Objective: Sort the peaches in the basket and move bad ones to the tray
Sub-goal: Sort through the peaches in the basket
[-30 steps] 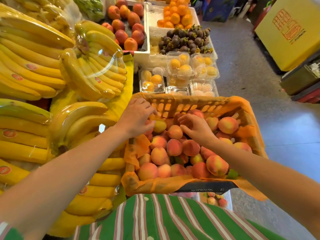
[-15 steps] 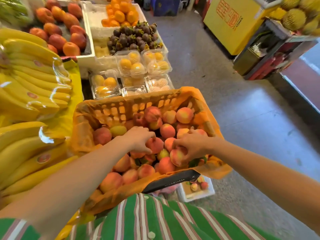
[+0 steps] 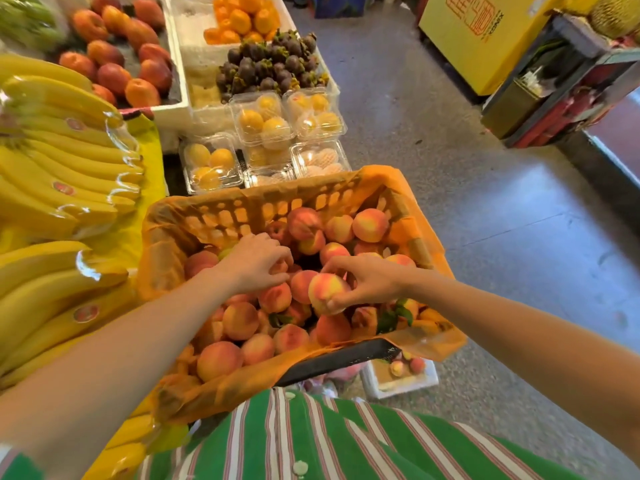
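Note:
A basket (image 3: 221, 216) lined with orange plastic holds several peaches. My right hand (image 3: 370, 280) grips one pink-yellow peach (image 3: 325, 289) and holds it just above the pile in the middle of the basket. My left hand (image 3: 254, 261) rests on the peaches at the basket's left centre, fingers curled onto a peach that it mostly hides. On the floor below the basket's right corner stands a white foam tray (image 3: 401, 379) with a few peaches in it.
Wrapped bananas (image 3: 62, 161) fill the left side. Beyond the basket are clear boxes of yellow fruit (image 3: 263, 126), mangosteens (image 3: 270, 67), oranges and nectarines. A yellow box (image 3: 478, 39) and a stand border the grey floor on the right.
My right hand has lifted a peach off the pile. My left hand has shifted a little up and left over the peaches. The view has tilted slightly.

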The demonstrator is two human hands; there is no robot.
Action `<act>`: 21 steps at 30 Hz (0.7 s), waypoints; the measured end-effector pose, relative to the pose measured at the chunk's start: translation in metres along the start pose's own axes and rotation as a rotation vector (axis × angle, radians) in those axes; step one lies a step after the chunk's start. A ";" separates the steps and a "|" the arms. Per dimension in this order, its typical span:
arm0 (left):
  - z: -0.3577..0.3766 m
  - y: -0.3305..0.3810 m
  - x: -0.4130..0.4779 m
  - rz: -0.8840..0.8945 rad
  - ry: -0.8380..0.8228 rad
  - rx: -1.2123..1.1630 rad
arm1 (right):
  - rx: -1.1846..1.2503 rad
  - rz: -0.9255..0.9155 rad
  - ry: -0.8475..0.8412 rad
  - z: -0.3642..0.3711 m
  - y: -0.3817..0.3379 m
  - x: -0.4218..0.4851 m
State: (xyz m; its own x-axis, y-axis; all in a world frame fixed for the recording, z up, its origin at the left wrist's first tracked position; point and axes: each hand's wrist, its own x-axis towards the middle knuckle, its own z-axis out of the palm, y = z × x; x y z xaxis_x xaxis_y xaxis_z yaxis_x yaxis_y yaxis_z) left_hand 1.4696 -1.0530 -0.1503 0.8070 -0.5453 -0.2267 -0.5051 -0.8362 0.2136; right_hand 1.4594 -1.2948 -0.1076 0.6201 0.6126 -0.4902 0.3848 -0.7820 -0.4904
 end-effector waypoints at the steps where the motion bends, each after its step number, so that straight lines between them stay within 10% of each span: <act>1: 0.000 -0.005 -0.005 -0.010 0.012 0.002 | 0.027 -0.019 -0.014 0.003 -0.006 0.005; 21: 0.004 -0.010 -0.035 -0.024 -0.157 -0.071 | 0.009 -0.052 -0.099 0.004 -0.026 0.015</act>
State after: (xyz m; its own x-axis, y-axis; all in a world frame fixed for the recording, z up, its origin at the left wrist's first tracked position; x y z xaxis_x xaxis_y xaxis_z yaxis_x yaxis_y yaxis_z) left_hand 1.4450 -1.0252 -0.1485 0.7576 -0.5326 -0.3773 -0.4594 -0.8458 0.2714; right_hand 1.4559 -1.2651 -0.1045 0.5285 0.6613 -0.5323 0.4088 -0.7478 -0.5231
